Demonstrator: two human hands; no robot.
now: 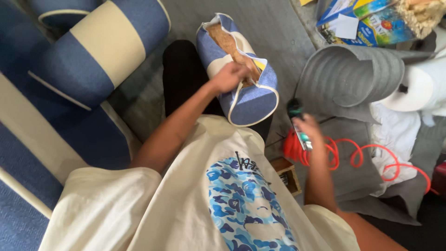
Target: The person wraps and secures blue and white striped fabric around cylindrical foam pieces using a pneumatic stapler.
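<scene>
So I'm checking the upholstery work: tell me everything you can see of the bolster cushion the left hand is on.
The bolster cushion is a cylinder covered in blue fabric with cream bands and cream piping round its near end cap. It lies across the person's dark-trousered leg, pointing away. Along its top the cover gapes open, showing a brown filling or board inside, with a bit of yellow by the seam. The left hand is closed on the edge of that opening. The right hand is apart from it, gripping a dark-headed tool.

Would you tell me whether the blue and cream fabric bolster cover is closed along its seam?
Open: the blue and cream bolster cover gapes, showing brown filling.
</scene>
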